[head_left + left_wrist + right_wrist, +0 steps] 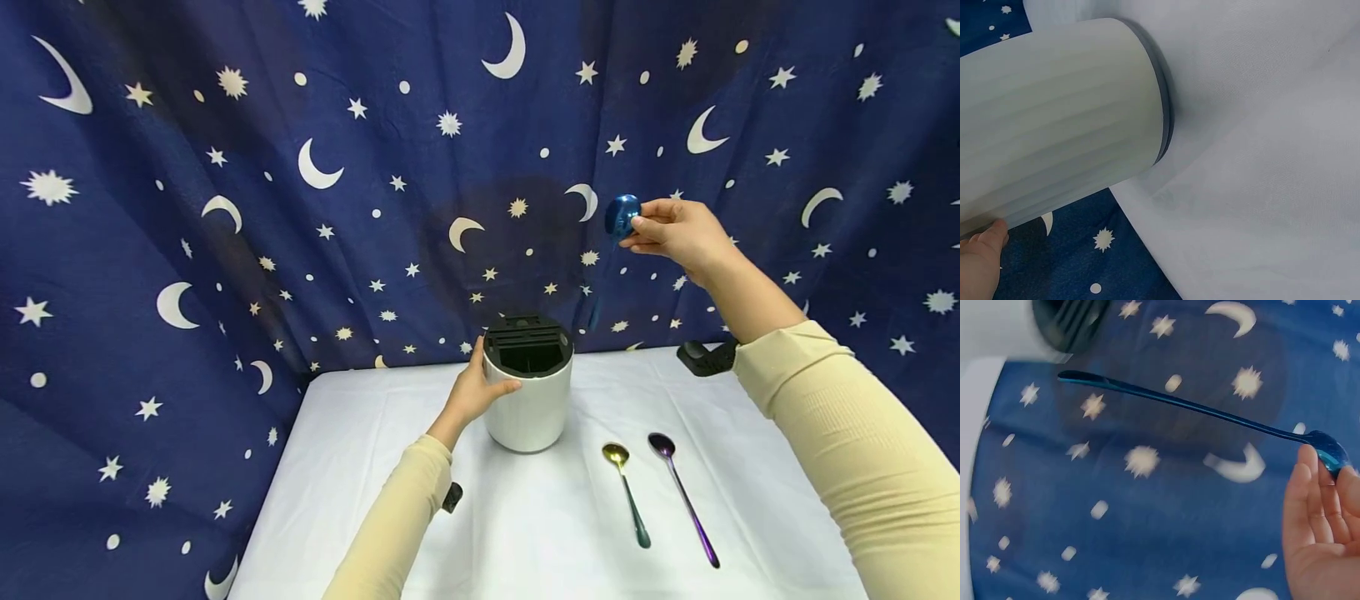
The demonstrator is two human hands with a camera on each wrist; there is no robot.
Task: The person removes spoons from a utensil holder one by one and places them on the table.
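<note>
A white round utensil holder [527, 412] with a black divided insert [525, 346] stands upright on the table. My left hand [476, 388] holds its left side near the rim, thumb over the front; in the left wrist view only part of this hand [982, 259] shows beside the holder [1066, 112]. My right hand [678, 237] is raised to the right of the holder and above it. It pinches a blue metallic spoon [622, 217] by the bowl. In the right wrist view the spoon's long handle [1191, 406] extends away from the fingers, clear of the holder.
On the white table [360, 467], right of the holder, lie a spoon with a gold bowl and green handle [628, 492] and a purple spoon [686, 500]. A dark blue curtain [375, 208] with moons and stars hangs behind the table.
</note>
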